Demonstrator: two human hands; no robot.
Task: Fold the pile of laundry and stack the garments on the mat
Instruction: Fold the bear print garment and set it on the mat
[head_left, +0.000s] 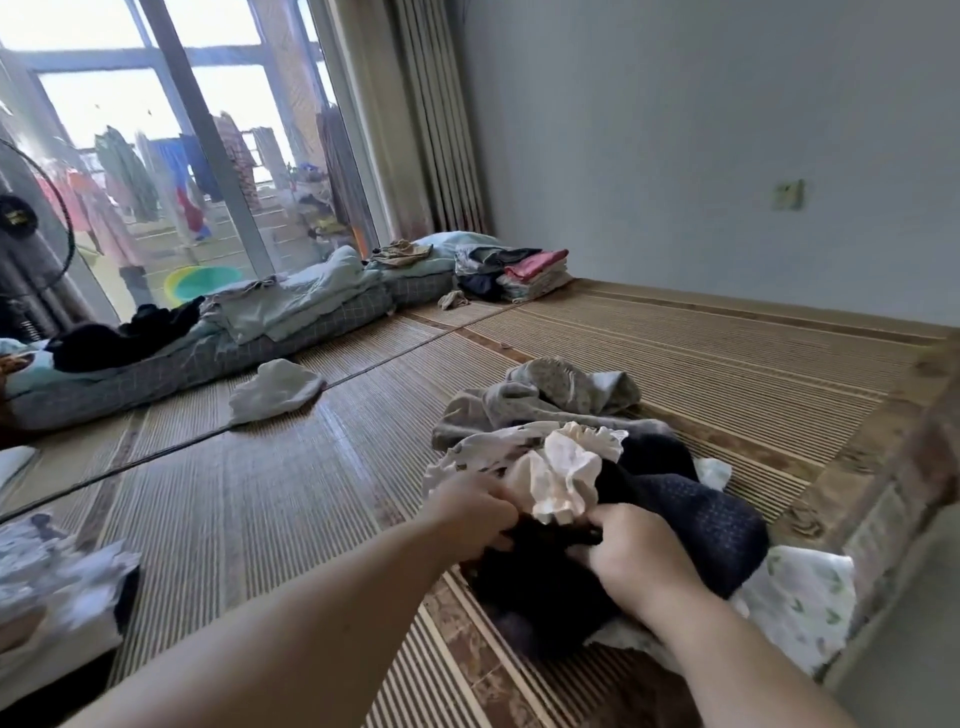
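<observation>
currently, the person is reaching both hands into the pile of laundry, which is lying on the near right part of the mat. the left hand is gripping the near left edge of a black garment, its fingers curled into the cloth. the right hand is gripping the same garment's other side, thumb and fingers clenched on the fabric. holding at two separated points is judged to be serving one purpose: drawing the garment out from under the pile and spreading it for folding.

the black garment is sitting at the near foot of the pile, partly under a cream ruffled piece and a navy dotted garment. a white printed garment and a grey garment are lying beyond these, and a leaf-print cloth at the near right.

count: two hands, one pile, six pieces distinguishable in it. folded garments are standing at the far end of the mat in what appears to be two adjoining stacks, well apart from the pile, presumably keeping finished work separate. one loose white cloth and one small crumpled item are lying on the mat between.
</observation>
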